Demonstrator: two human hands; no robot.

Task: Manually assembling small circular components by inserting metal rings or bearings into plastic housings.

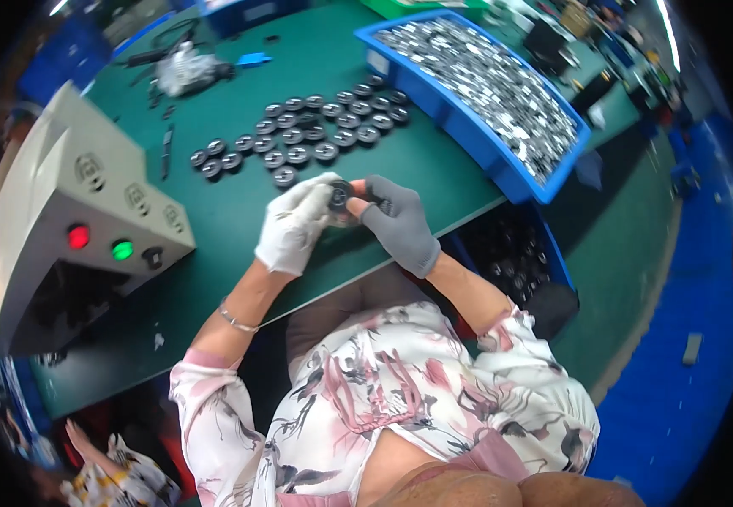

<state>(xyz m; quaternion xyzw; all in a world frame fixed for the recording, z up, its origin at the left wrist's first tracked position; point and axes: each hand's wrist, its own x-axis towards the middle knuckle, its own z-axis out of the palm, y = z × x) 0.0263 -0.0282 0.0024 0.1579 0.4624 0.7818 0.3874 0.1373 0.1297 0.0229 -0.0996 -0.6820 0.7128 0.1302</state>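
Note:
Both gloved hands meet over the front part of the green table. Between them is a small round black part (340, 196) with a lighter mark on its face. My left hand (294, 224), in a white glove, grips the part from its left side. My right hand (398, 221), in a grey glove with bare thumb and fingertip showing, closes on its right side, the thumb against the face. Beyond the hands stand several similar round black parts (297, 154) in loose rows on the table. Some fingers are hidden behind the part.
A blue bin (476, 152) heaped with small silvery metal pieces stands at right. Below the table edge is another blue bin (559, 245) with dark parts. A beige control box (100, 190) with red and green buttons stands at left. A clear plastic bag (187, 72) lies far left.

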